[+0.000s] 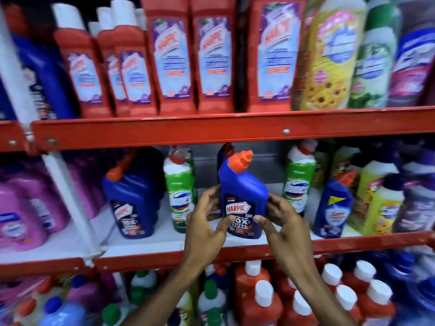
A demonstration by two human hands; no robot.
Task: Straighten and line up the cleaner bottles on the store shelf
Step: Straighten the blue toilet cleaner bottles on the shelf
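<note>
Both hands, left hand (207, 222) and right hand (282, 222), clasped around upright blue bottle (242, 184) on middle shelf (353, 243).

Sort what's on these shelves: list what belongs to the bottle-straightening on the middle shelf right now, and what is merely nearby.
In the job:
- blue Harpic bottle with orange cap, gripped by left hand and right hand
- white middle shelf board it stands on

Just nearby:
- red Harpic bottles on the top shelf
- green-labelled white bottle
- pink bottles at left
- white-capped red bottles on the bottom shelf
</note>
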